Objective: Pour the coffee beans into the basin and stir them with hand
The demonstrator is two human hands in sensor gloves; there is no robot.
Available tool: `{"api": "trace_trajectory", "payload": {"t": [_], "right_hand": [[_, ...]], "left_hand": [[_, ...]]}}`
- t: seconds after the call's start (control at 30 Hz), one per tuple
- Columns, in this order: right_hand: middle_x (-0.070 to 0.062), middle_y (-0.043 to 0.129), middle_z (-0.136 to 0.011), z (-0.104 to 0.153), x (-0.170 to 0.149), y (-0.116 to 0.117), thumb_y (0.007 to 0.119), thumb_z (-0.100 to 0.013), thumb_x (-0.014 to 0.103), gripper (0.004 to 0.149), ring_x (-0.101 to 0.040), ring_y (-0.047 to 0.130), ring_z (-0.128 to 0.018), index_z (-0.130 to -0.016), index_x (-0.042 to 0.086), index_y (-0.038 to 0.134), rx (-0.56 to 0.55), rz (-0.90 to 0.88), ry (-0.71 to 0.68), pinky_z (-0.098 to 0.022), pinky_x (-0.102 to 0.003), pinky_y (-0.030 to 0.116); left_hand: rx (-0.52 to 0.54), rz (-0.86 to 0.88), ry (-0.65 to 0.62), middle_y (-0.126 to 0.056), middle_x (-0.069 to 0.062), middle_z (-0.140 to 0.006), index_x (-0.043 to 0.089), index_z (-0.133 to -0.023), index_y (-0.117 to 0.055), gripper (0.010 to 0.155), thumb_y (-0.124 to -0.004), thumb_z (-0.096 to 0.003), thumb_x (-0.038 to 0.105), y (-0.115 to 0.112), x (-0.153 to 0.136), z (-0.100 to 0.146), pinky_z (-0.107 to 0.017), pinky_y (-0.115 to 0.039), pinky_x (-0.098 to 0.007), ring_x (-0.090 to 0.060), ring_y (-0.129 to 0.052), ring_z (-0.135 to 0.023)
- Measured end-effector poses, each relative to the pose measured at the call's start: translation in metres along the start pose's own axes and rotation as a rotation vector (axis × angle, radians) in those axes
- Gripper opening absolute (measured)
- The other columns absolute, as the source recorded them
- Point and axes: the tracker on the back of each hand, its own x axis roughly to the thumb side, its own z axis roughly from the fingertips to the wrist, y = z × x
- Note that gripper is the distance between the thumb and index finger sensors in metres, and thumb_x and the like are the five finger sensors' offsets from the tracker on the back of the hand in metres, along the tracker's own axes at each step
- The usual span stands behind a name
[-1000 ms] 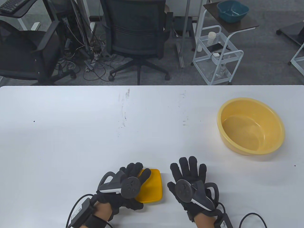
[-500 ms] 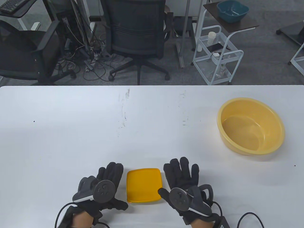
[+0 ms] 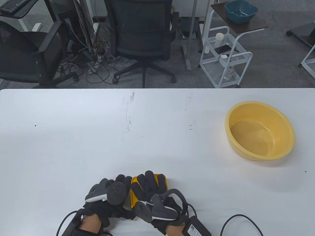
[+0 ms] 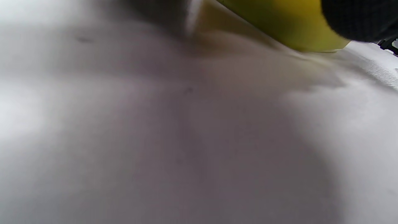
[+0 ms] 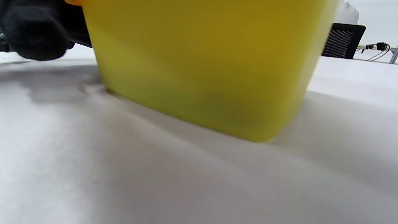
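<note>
Both gloved hands are on the yellow lidded container (image 3: 162, 180) at the near edge of the white table (image 3: 73, 137). The right hand (image 3: 150, 194) lies over the container's lid, its fingers (image 3: 144, 183) spread a little and bent down across the yellow top, their tips reaching toward the far rim. Whether the thumb hooks the near wall cannot be told, since the tracker on the back of the hand hides it. The left hand (image 3: 115, 194) presses against the container's left side, its fingers (image 3: 121, 179) close together and curved along that wall; how tightly they close cannot be told from above. In the right wrist view the container's yellow wall (image 5: 202, 68) fills the top of the frame and its base sits on the table, with a dark gloved fingertip (image 5: 34, 34) at its left corner. In the left wrist view only a blurred yellow corner (image 4: 279, 25) and a dark fingertip (image 4: 357, 18) show at the top. No beans can be seen, as the lid is on. Well off to the right of the right hand's fingers, and farther away, stands the yellow basin (image 3: 259, 130), upright and apart from both hands.
</note>
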Motion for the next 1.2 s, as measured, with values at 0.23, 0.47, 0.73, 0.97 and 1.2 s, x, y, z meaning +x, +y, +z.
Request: {"api": "trace_trajectory", "payload": {"t": [0.23, 0.47, 0.73, 0.97, 1.2], "right_hand": [[-0.015, 0.014, -0.111, -0.003, -0.001, 0.008, 0.047, -0.045, 0.073, 0.089, -0.048, 0.011, -0.103, -0.109, 0.017, 0.019, 0.037, -0.033, -0.023, -0.068, -0.068, 0.018], [-0.019, 0.026, -0.11, -0.002, 0.011, 0.01, 0.05, -0.043, 0.075, 0.092, -0.051, 0.026, -0.104, -0.109, 0.015, 0.026, -0.077, 0.08, 0.015, -0.068, -0.069, 0.028], [-0.021, 0.034, -0.106, -0.005, 0.013, 0.011, 0.051, -0.046, 0.071, 0.088, -0.052, 0.034, -0.101, -0.108, 0.01, 0.035, -0.122, 0.052, -0.01, -0.069, -0.068, 0.032], [-0.027, 0.041, -0.099, -0.006, 0.018, 0.01, 0.052, -0.047, 0.065, 0.085, -0.056, 0.043, -0.096, -0.103, 0.002, 0.042, -0.152, 0.094, -0.068, -0.069, -0.067, 0.036], [-0.027, 0.056, -0.093, -0.005, 0.012, 0.004, 0.046, -0.047, 0.063, 0.082, -0.054, 0.059, -0.091, -0.098, 0.0, 0.054, -0.292, 0.006, -0.091, -0.066, -0.065, 0.047]], "left_hand": [[0.019, 0.043, 0.001, -0.008, -0.021, -0.116, 0.0, -0.101, 0.002, 0.119, -0.072, -0.0393, 0.071, -0.001, 0.001, -0.003, -0.073, -0.016, -0.065, -0.054, -0.005, -0.105], [0.052, 0.042, 0.0, -0.011, -0.017, -0.117, -0.001, -0.098, 0.005, 0.118, -0.075, -0.0412, 0.065, -0.003, 0.002, -0.005, -0.074, -0.016, -0.064, -0.05, -0.006, -0.106], [0.065, 0.068, -0.009, -0.016, -0.015, -0.118, 0.0, -0.099, 0.003, 0.116, -0.077, -0.042, 0.062, -0.002, 0.0, -0.004, -0.074, -0.017, -0.063, -0.047, -0.009, -0.108], [0.069, 0.07, -0.012, -0.017, -0.015, -0.118, 0.0, -0.1, 0.002, 0.115, -0.076, -0.0427, 0.062, -0.002, -0.001, -0.004, -0.074, -0.017, -0.063, -0.046, -0.01, -0.109], [0.064, 0.116, -0.027, -0.016, -0.016, -0.118, -0.001, -0.1, 0.002, 0.118, -0.074, -0.04, 0.067, -0.002, -0.001, -0.004, -0.074, -0.015, -0.064, -0.046, -0.009, -0.109]]}}
